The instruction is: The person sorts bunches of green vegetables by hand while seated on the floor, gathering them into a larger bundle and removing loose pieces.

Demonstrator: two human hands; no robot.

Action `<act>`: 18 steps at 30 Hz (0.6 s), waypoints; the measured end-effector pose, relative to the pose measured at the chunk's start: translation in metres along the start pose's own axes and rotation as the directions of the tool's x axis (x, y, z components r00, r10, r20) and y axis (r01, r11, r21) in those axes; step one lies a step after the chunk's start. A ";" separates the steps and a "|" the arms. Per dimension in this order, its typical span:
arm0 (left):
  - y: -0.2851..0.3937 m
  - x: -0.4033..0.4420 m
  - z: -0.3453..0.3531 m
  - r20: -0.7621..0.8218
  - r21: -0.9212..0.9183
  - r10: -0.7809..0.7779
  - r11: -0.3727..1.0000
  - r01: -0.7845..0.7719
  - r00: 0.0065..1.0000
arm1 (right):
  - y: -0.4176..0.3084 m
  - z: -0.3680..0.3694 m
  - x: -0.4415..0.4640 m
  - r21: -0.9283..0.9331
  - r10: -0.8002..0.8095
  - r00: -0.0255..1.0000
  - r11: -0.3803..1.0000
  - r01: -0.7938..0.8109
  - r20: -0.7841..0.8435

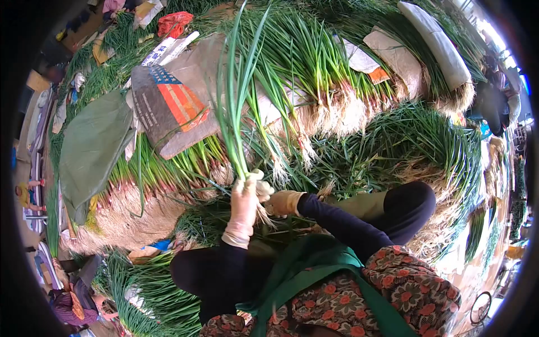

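My left hand (pixel 245 203), in a pale thin glove, is closed around a few green onions (pixel 238 129). Their long leaves rise up and away from me, and thin roots hang below the grip. My right hand (pixel 284 204), also gloved, is beside the left hand close to those roots. Its fingers look curled, but they are partly hidden, so what they hold cannot be made out. Just beyond my hands, loose green onions (pixel 306 147) lie with their pale roots toward me.
Ahead, a long pile of green onions (pixel 342 109) is partly covered by a printed cardboard sheet (pixel 193 84), and a green cover (pixel 95 151) lies at left. A white roll (pixel 435 42) rests at upper right. Rooty bundles flank my knees; another person (pixel 78 297) is at lower left.
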State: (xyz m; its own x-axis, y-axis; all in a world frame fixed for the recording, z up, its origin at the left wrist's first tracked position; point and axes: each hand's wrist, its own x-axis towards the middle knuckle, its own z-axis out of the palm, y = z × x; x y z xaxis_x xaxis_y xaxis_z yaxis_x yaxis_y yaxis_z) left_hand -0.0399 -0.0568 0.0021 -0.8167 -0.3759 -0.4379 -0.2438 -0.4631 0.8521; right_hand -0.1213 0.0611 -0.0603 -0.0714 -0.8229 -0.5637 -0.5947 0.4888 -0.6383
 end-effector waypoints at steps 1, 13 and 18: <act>0.011 0.002 0.000 -0.056 -0.088 -0.050 0.995 0.045 0.997 | -0.011 -0.015 -0.016 0.271 0.086 0.996 0.959 -0.088 0.018; -0.004 0.020 -0.025 -0.092 -0.084 -0.194 0.979 0.186 0.977 | -0.027 -0.020 -0.022 0.493 0.093 0.748 0.803 0.334 -0.657; -0.012 0.025 -0.020 0.096 -0.595 -0.045 0.798 0.094 0.994 | 0.035 0.021 -0.007 0.329 -0.017 0.675 0.864 0.381 -0.737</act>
State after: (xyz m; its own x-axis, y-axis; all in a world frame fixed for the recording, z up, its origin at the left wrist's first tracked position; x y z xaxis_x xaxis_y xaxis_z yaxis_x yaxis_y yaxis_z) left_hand -0.0471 -0.0772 -0.0247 -0.8513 -0.2756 -0.4465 0.0398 -0.8824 0.4688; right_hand -0.1247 0.0901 -0.0891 -0.6283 -0.7778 0.0168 -0.2772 0.2037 -0.9390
